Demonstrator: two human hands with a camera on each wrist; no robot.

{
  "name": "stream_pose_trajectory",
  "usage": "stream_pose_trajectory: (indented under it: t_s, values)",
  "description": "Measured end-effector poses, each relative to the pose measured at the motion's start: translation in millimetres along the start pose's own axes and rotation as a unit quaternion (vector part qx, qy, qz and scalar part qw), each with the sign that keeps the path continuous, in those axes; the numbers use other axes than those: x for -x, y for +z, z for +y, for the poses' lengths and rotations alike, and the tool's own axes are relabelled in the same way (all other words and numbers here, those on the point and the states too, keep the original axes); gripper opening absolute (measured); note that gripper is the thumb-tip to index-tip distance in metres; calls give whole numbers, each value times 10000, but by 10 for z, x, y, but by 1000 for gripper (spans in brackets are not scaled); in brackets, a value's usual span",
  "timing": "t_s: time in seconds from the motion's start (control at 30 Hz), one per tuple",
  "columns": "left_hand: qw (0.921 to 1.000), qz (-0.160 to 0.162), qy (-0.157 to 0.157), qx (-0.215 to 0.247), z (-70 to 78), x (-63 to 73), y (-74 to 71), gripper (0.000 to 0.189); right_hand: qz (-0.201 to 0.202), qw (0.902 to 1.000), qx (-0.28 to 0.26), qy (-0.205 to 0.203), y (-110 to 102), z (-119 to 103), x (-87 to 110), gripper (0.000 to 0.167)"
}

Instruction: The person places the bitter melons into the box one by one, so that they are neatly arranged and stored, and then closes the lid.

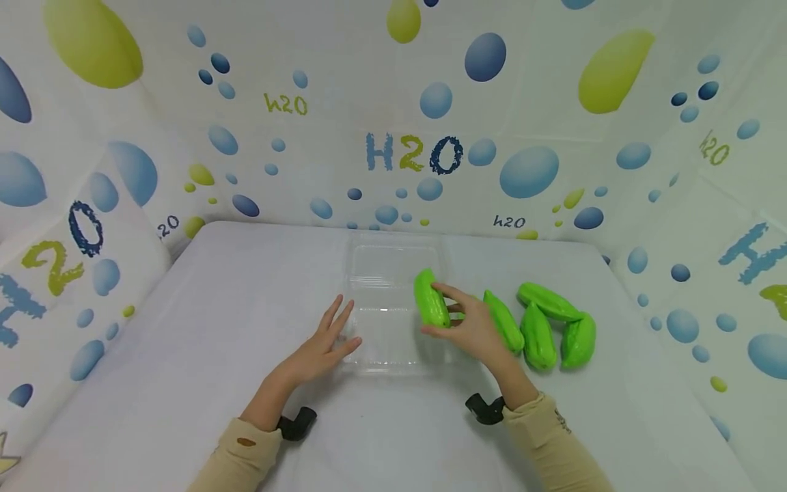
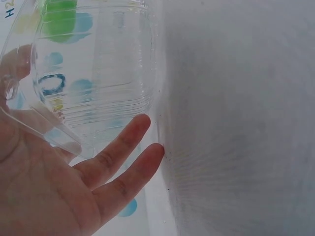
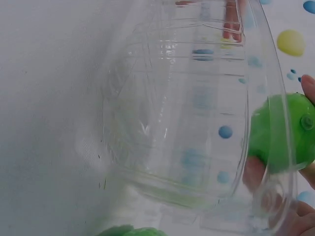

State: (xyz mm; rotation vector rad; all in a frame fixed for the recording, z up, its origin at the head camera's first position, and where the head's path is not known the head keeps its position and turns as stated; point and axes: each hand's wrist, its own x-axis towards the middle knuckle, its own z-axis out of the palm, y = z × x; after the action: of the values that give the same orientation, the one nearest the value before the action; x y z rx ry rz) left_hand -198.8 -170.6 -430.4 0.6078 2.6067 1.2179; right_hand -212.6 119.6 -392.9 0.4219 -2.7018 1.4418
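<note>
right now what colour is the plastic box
The plastic box is clear and colourless, seen best in the right wrist view.

White creased sheet backdrop [image 1: 344,82] w/ blue & yellow-green drops, behind & beside white-topped table [image 1: 393,430].
Blue/green/navy "H2O" lettering [image 1: 414,154] upper ctr; big yellow-green drop [image 1: 95,44] upper L; light soft, diffuse.

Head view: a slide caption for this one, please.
Right hand holds a green item at the right side of a clear container, left hand opposite, more green items further right.
</note>
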Motion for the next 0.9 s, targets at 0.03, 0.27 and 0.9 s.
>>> stream_pose_trajectory:
  t_s: [0.03, 0.27, 0.9]
  values:
    - [10000, 14, -7, -38, 3, 6, -1, 75, 7, 10000, -20, -4, 12, -8, -2, 78]
    - [10000, 50, 33, -37, 9, 21, -9, 75, -19, 9998, -97, -196, 83, -34, -27, 76]
    - [9999, 36, 50, -144, 7, 8, -3, 74, -239, 9997, 106, 29, 232, -150, -24, 76]
